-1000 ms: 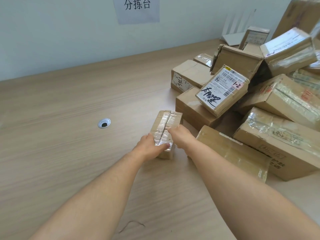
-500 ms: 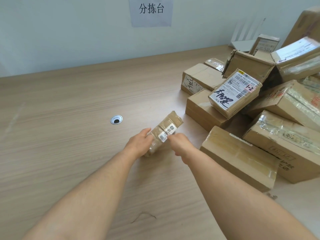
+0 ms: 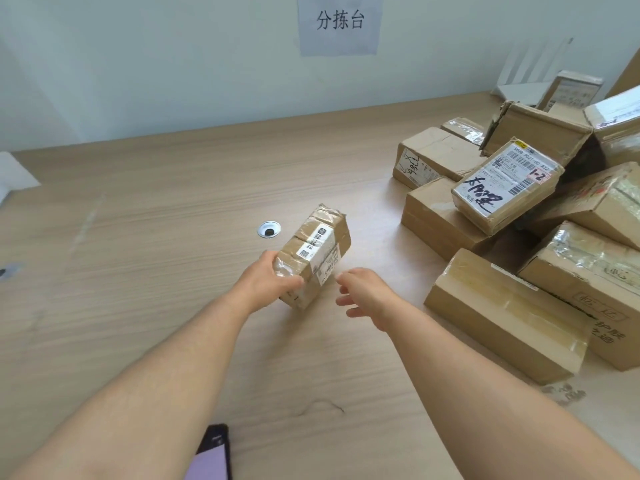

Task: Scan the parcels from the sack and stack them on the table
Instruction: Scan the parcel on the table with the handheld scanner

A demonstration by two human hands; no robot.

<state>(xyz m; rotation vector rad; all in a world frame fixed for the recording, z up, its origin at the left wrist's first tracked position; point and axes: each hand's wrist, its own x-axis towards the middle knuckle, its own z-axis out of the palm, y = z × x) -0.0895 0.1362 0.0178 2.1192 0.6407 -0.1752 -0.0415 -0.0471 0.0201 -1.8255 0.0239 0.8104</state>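
Observation:
A small taped cardboard parcel [image 3: 316, 252] with a white label on its upper face is tilted above the wooden table [image 3: 156, 220] near its middle. My left hand [image 3: 268, 284] grips the parcel's near end, thumb across the top. My right hand [image 3: 363, 294] hovers just right of the parcel, fingers spread and relaxed, touching nothing. A dark handheld device with a purple screen [image 3: 211, 455] lies at the table's near edge, between my forearms.
A pile of several cardboard parcels [image 3: 512, 188] fills the table's right side, with a long box [image 3: 505, 313] nearest my right arm. A round cable hole [image 3: 268, 230] sits left of the held parcel. A paper sign [image 3: 340, 22] hangs on the wall.
The parcel has been turned so its labelled face points up. My right hand has let go of it and drawn back to the right. The left hand keeps its hold.

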